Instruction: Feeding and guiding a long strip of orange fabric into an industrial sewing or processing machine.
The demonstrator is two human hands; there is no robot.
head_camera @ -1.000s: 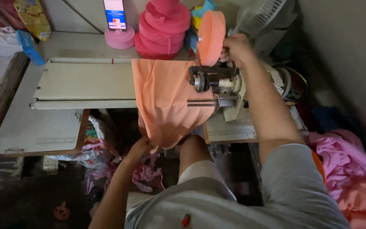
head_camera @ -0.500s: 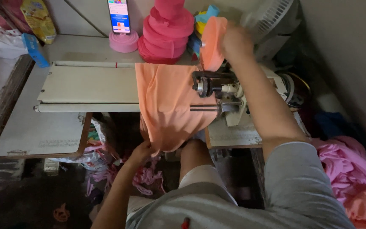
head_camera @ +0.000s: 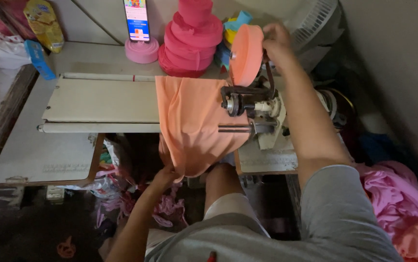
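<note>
An orange piece of fabric (head_camera: 194, 121) drapes over the front of the sewing table (head_camera: 97, 102) and under the sewing machine (head_camera: 257, 116). My left hand (head_camera: 165, 172) grips the fabric's lower hanging edge, below the table. My right hand (head_camera: 276, 41) reaches up over the machine and holds a round orange roll of tape (head_camera: 245, 53) mounted on top of it. The machine's head hides the fabric's right edge.
A stack of pink tape rolls (head_camera: 192, 39) and a phone on a pink stand (head_camera: 138, 29) sit at the back of the table. A fan (head_camera: 315, 19) stands behind the machine. Pink cloth (head_camera: 393, 194) piles up at the right. Fabric scraps litter the floor (head_camera: 121, 204).
My right hand has stayed on the orange roll. My left hand keeps its grip on the fabric's lower edge. The view has shifted slightly.
</note>
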